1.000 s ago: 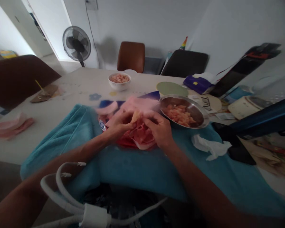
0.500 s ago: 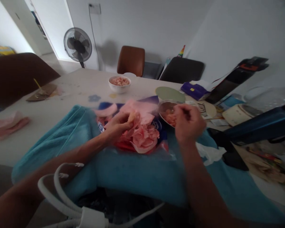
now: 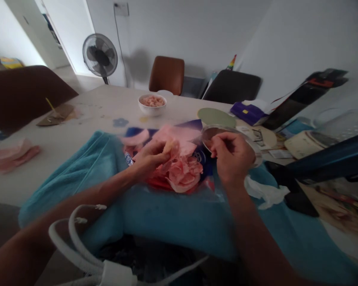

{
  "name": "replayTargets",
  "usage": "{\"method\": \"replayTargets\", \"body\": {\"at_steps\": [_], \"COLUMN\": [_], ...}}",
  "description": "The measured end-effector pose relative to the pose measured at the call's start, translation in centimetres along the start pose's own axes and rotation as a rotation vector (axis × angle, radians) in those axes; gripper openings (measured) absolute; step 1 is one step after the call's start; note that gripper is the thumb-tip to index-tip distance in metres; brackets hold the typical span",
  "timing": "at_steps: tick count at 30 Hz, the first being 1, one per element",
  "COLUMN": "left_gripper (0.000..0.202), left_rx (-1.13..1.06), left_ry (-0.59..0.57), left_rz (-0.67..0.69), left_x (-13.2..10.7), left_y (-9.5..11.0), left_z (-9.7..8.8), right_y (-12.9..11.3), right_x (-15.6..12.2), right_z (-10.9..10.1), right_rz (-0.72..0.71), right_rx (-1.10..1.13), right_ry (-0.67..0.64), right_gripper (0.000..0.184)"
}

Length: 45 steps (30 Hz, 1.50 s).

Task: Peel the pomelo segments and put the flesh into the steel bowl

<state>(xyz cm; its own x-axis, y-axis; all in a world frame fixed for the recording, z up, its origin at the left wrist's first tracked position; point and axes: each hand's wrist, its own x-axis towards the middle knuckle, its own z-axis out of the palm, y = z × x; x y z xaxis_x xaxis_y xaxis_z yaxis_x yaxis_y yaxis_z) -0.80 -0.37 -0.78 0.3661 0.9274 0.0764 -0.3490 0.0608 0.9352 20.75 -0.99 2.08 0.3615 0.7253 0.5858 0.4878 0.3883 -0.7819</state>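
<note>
Head view: left hand (image 3: 150, 159) pinches a yellowish piece (image 3: 168, 146) just above pink scraps (image 3: 183, 174). Right hand (image 3: 233, 159), curled with its contents hidden, covers the bowl (image 3: 205, 135). A tissue (image 3: 265, 191) lies beside it.

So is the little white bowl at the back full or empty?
Full: the white bowl holds pinkish pieces heaped about to its rim.

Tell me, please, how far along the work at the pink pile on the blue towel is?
Done: the white bowl holds pinkish pieces, and a pile of pink scraps has built up. In hand: the left hand pinches a yellowish piece at the pile; the right hand curls over the metal bowl, hiding its contents. Left: unclear, as no untouched pieces show.
</note>
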Motion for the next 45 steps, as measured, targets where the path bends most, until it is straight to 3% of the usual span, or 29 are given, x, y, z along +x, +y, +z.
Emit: {"method": "replayTargets", "body": {"at_steps": [5,7,9,13,16,20,25,32,40,45], "left_gripper": [0.03,0.031,0.031,0.038,0.042,0.041,0.037,0.042,0.042,0.031], "left_rx": [-0.1,-0.076,-0.055,-0.032,-0.024,0.01,0.083,0.11,0.269,0.209], "left_ry": [-0.064,-0.082,-0.093,-0.121,-0.134,-0.143,-0.166,-0.133,-0.124,-0.11], "left_rz": [-0.018,-0.004,0.012,0.016,0.022,0.023,0.027,0.055,0.016,0.037], "left_x": [-0.1,-0.2,-0.2,-0.4,-0.5,-0.6,-0.7,-0.4,-0.7,-0.7], "left_y": [0.4,0.2,0.0,-0.2,-0.1,0.0,0.0,-0.2,0.3,0.5], "left_z": [0.2,0.1,-0.1,-0.1,0.0,0.0,0.0,0.0,0.1,0.4], "right_y": [-1.7,-2.1,-2.4,-2.5,-2.4,-2.2,-2.1,-1.7,-1.2,-0.5], "right_x": [-2.4,-3.1,-3.5,-3.7,-3.5,-3.4,-3.4,-3.1,-3.3,-2.6], "right_z": [1.5,2.0,2.1,1.9,1.8,1.9,1.9,1.7,2.2,1.8], "right_rz": [0.154,0.214,0.17,-0.128,-0.275,-0.337,-0.397,-0.644,-0.765,-0.605], "right_rx": [0.176,0.231,0.216,0.102,0.058,0.054,0.032,-0.12,-0.281,-0.23], "right_ry": [-0.359,-0.444,-0.412,-0.269,-0.317,-0.374,-0.335,-0.331,-0.197,-0.098], "right_gripper": [0.021,0.026,0.025,0.016,0.013,0.017,0.014,0.013,0.016,0.014]}}
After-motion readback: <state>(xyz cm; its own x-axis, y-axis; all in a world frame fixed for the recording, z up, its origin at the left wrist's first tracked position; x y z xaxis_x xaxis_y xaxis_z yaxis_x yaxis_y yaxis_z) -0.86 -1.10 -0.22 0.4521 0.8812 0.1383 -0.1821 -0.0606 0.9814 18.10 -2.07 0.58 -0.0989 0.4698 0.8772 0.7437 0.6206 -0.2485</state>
